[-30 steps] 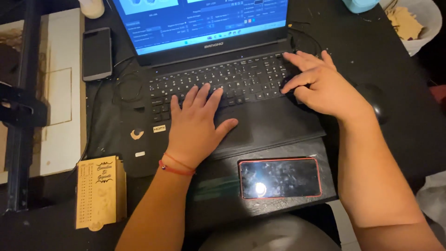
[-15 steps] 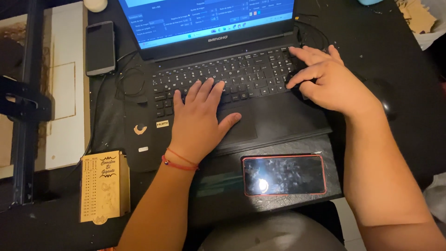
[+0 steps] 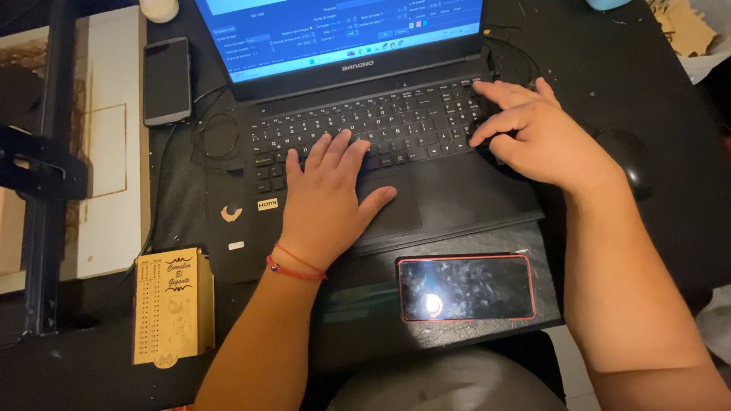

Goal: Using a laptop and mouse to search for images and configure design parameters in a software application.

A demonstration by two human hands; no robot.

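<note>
A black laptop (image 3: 449, 194) sits open on a dark desk, its screen lit. My left hand (image 3: 327, 202) lies flat on it, fingers spread over the lower keys, thumb on the touchpad; a red string bracelet circles the wrist. My right hand (image 3: 533, 133) rests at the keyboard's right end, fingers curled onto the keys there. Neither hand holds anything. A phone with a red case (image 3: 466, 288) lies face up just below the laptop, between my forearms.
A black mouse (image 3: 632, 161) sits right of my right hand. A second dark phone (image 3: 167, 80) lies left of the laptop beside a coiled cable (image 3: 209, 137). An engraved wooden plaque (image 3: 173, 306) lies at front left. A pale wooden board (image 3: 110, 152) and black metal frame (image 3: 46, 167) fill the left edge.
The view has shifted slightly; both hands stay on the keyboard, the right hand's fingers shifting a little over the right-hand keys. Nothing was picked up or let go.
</note>
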